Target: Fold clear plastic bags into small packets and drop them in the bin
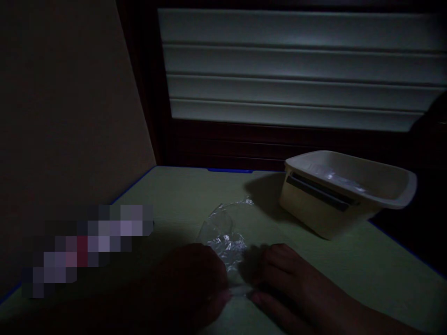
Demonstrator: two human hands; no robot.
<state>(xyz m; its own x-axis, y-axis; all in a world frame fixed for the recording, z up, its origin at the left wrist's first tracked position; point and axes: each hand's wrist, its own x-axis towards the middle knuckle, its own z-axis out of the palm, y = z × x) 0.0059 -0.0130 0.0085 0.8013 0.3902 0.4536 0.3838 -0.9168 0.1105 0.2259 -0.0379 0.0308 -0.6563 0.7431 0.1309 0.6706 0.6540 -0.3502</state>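
A crumpled clear plastic bag (226, 237) lies on the pale green table (181, 186), reaching from between my hands toward the back. My left hand (199, 284) is closed on the bag's near edge, dark in shadow, with its fingertips at the plastic. On the other side, my right hand (282, 279) has curled fingers, with thumb and fingers closed at the same near edge. A short strip of the plastic spans the gap between the two hands.
A cream plastic bin (314, 209) with clear plastic inside stands at the right back. A pixelated long object (94, 242) lies at the left edge. Behind the table are a wall and a dark-framed slatted panel. The scene is dim.
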